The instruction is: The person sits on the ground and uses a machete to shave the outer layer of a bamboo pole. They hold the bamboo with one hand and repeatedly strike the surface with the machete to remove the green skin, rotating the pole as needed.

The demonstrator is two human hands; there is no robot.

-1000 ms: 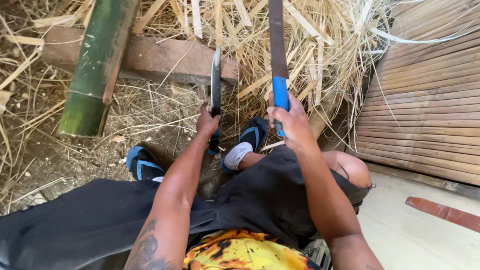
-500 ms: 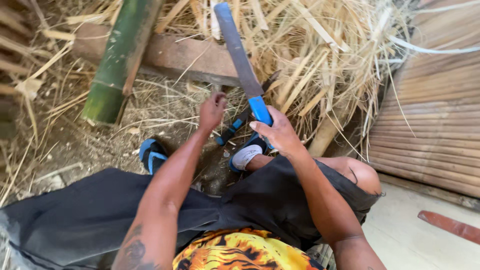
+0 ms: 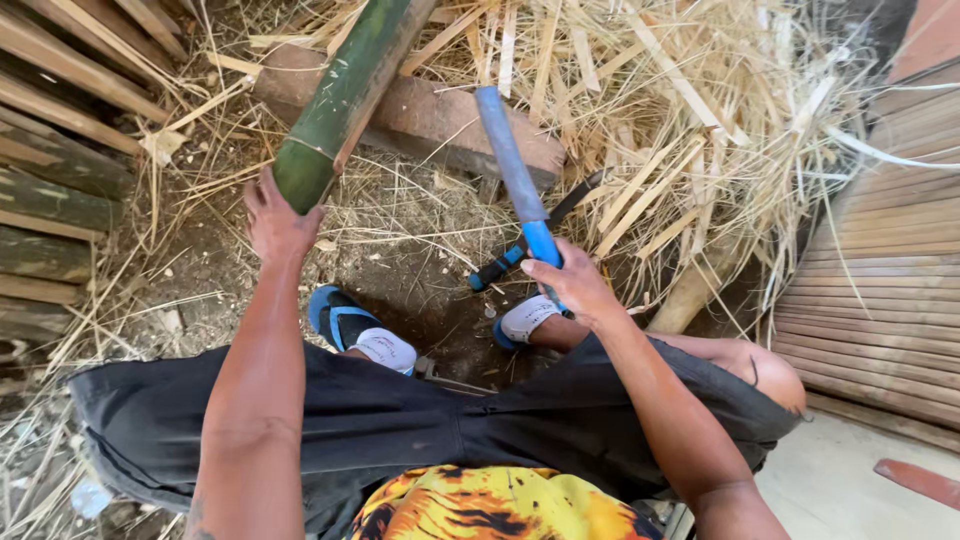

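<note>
While the left hand (image 3: pixel 272 215) cups the cut lower end of the green bamboo pole (image 3: pixel 345 95), which leans across the reddish wooden block (image 3: pixel 420 118), the right hand (image 3: pixel 572 285) is closed round the blue handle of the long flat blade (image 3: pixel 508 160), raised above the ground. A second, dark-handled knife (image 3: pixel 520 250) lies on the dirt just beside the sandalled feet. Handling note: seat the pole firmly on the block, with the left fingers kept clear of the blade's path.
</note>
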